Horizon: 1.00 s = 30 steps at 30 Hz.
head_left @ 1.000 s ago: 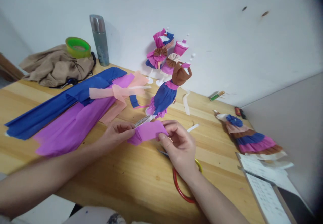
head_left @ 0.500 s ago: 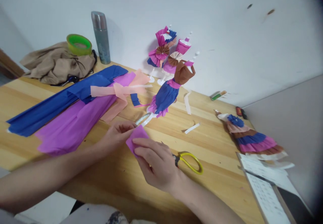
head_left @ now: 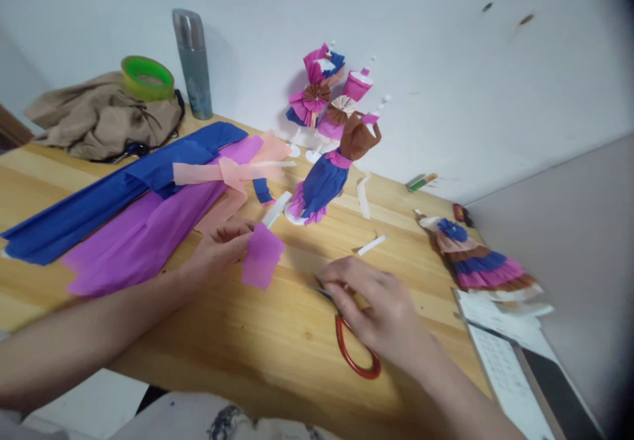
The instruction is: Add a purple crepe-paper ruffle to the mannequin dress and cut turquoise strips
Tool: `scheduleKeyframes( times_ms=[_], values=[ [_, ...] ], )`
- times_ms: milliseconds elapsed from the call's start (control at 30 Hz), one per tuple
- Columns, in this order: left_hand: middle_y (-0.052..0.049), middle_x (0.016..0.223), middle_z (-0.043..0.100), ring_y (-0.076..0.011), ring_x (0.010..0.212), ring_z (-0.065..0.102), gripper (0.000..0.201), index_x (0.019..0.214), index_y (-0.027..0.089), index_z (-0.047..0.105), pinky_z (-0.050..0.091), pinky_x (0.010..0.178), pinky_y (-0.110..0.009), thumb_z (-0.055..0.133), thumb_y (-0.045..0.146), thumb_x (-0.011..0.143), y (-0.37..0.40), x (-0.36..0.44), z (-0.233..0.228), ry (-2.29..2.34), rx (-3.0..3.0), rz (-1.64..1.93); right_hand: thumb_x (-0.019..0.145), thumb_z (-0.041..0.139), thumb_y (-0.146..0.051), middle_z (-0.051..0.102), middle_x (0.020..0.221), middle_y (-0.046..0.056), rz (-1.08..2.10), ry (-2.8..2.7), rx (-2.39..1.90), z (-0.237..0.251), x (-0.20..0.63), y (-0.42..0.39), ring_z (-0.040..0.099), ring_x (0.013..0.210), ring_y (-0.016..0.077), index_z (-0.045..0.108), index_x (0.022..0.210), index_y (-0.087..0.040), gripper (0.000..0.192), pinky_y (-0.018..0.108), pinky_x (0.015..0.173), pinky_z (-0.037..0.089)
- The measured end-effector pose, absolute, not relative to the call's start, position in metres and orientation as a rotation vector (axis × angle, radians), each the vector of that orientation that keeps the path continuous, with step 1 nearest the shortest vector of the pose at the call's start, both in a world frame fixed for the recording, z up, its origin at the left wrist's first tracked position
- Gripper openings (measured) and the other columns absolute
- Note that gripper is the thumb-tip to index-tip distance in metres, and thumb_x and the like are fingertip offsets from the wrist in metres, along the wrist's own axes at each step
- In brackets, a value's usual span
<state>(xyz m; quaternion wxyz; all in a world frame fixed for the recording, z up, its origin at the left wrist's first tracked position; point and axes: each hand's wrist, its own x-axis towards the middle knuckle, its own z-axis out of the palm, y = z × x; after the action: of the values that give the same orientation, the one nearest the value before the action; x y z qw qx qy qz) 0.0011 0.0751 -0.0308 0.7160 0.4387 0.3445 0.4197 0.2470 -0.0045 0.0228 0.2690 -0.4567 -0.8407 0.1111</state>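
Right hand: the right hand (head_left: 381, 311) has left the purple piece, which it pressed flat half a second ago, and now lies on the scissors (head_left: 354, 347); its fingers curl over the blades' end, though whether it truly grips them I cannot tell, for the hand is blurred; the red loop handle shows below the palm on the desk (head_left: 277, 361)

Left hand: the left hand (head_left: 220, 248) alone now holds the folded purple crepe piece (head_left: 262, 255), pinched by its upper edge between thumb and fingertips; the piece hangs just above the desk, tilted, no longer flat under two hands

What the change suggests: folding seems finished and cutting looks like the step in hand; the piece is held out free at one side, towards the scissors

Middle of the desk: a white strip (head_left: 372, 244) lies apart beyond the right hand; a paper-dressed doll in blue and brown (head_left: 329, 176) leans behind the purple piece

Left side: long sheets of purple crepe (head_left: 143, 242) and blue crepe (head_left: 104, 195), overlapping, a peach strip across them

Right side: a doll in striped skirt (head_left: 480, 268) lying flat

Far edge: more dressed dolls (head_left: 324, 93) by the wall; a steel flask (head_left: 192, 63); a green tape roll (head_left: 147, 78) on a tan cloth (head_left: 99, 119)
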Motion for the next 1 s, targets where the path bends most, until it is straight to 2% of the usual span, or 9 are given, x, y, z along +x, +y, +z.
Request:
scheduleKeyframes(
  times_ms=[133, 233, 367, 567, 667, 767, 833, 900, 1000],
  values=[
    [-0.002, 0.083, 0.072, -0.0156, 0.069, 0.066, 0.028, 0.073, 0.018, 0.077, 0.053, 0.059, -0.023, 0.087, 0.041, 0.061, 0.076, 0.003, -0.028, 0.761, 0.850, 0.956, 0.092, 0.050, -0.020, 0.070, 0.081, 0.006, 0.452, -2.258, -1.754, 0.010, 0.289, -0.028, 0.066, 0.064, 0.0183, 0.067, 0.099, -0.020, 0.018, 0.029, 0.058, 0.051],
    [-0.003, 0.085, 0.074, -0.0171, 0.069, 0.067, 0.026, 0.070, 0.017, 0.077, 0.054, 0.059, -0.025, 0.088, 0.039, 0.060, 0.076, 0.005, -0.025, 0.751, 0.814, 0.958, 0.089, 0.052, -0.021, 0.069, 0.110, 0.013, 0.551, -2.268, -1.905, -0.009, 0.304, -0.053, 0.070, 0.090, 0.0251, 0.063, 0.120, -0.019, 0.033, 0.038, 0.076, 0.057],
    [-0.005, 0.080, 0.073, -0.0180, 0.068, 0.068, 0.028, 0.073, 0.016, 0.077, 0.054, 0.058, -0.025, 0.087, 0.039, 0.062, 0.076, 0.007, -0.025, 0.761, 0.823, 0.941, 0.084, 0.054, -0.017, 0.057, 0.134, 0.018, 0.442, -2.329, -1.866, -0.031, 0.307, -0.076, 0.057, 0.121, 0.0311, 0.053, 0.136, -0.017, 0.052, 0.048, 0.098, 0.052],
    [-0.004, 0.078, 0.072, -0.0156, 0.065, 0.067, 0.028, 0.069, 0.014, 0.075, 0.056, 0.059, -0.026, 0.088, 0.039, 0.062, 0.077, 0.008, -0.032, 0.697, 0.800, 1.010, 0.072, 0.048, -0.007, 0.064, 0.113, 0.014, 0.452, -2.247, -1.860, -0.044, 0.310, -0.072, 0.063, 0.104, 0.0281, 0.055, 0.134, -0.022, 0.064, 0.044, 0.086, 0.057],
    [-0.005, 0.077, 0.071, -0.0171, 0.066, 0.068, 0.029, 0.068, 0.014, 0.075, 0.058, 0.062, -0.029, 0.087, 0.040, 0.062, 0.077, 0.008, -0.032, 0.669, 0.793, 1.001, 0.074, 0.051, -0.010, 0.066, 0.106, 0.012, 0.678, -2.080, -1.853, -0.039, 0.311, -0.062, 0.064, 0.097, 0.0273, 0.056, 0.133, -0.024, 0.061, 0.044, 0.085, 0.055],
    [-0.005, 0.077, 0.072, -0.0199, 0.070, 0.070, 0.030, 0.069, 0.015, 0.076, 0.060, 0.065, -0.032, 0.087, 0.041, 0.062, 0.078, 0.007, -0.032, 0.655, 0.789, 0.976, 0.082, 0.062, -0.029, 0.065, 0.116, 0.013, 1.127, -1.793, -1.721, -0.027, 0.311, -0.053, 0.063, 0.102, 0.0262, 0.055, 0.129, -0.023, 0.048, 0.041, 0.088, 0.053],
    [-0.006, 0.079, 0.073, -0.0205, 0.072, 0.071, 0.029, 0.072, 0.015, 0.077, 0.060, 0.066, -0.032, 0.087, 0.041, 0.063, 0.078, 0.005, -0.033, 0.650, 0.795, 0.965, 0.077, 0.071, -0.046, 0.063, 0.118, 0.013, 1.326, -1.670, -1.541, -0.021, 0.310, -0.048, 0.062, 0.100, 0.0256, 0.053, 0.131, -0.024, 0.061, 0.039, 0.086, 0.053],
    [-0.006, 0.084, 0.074, -0.0196, 0.072, 0.070, 0.028, 0.075, 0.016, 0.078, 0.060, 0.068, -0.033, 0.086, 0.042, 0.065, 0.077, 0.004, -0.035, 0.632, 0.805, 0.956, 0.068, 0.075, -0.062, 0.063, 0.110, 0.012, 1.461, -1.633, -1.343, -0.018, 0.308, -0.043, 0.062, 0.095, 0.0258, 0.053, 0.131, -0.025, 0.077, 0.039, 0.083, 0.052],
    [-0.005, 0.090, 0.074, -0.0182, 0.073, 0.069, 0.025, 0.076, 0.017, 0.078, 0.060, 0.078, -0.037, 0.084, 0.040, 0.068, 0.075, 0.002, -0.033, 0.619, 0.822, 0.932, 0.069, 0.061, -0.080, 0.063, 0.090, 0.007, 1.730, -1.525, -1.092, -0.015, 0.299, -0.033, 0.063, 0.077, 0.0215, 0.060, 0.122, -0.026, 0.077, 0.035, 0.072, 0.049]
  ],
)
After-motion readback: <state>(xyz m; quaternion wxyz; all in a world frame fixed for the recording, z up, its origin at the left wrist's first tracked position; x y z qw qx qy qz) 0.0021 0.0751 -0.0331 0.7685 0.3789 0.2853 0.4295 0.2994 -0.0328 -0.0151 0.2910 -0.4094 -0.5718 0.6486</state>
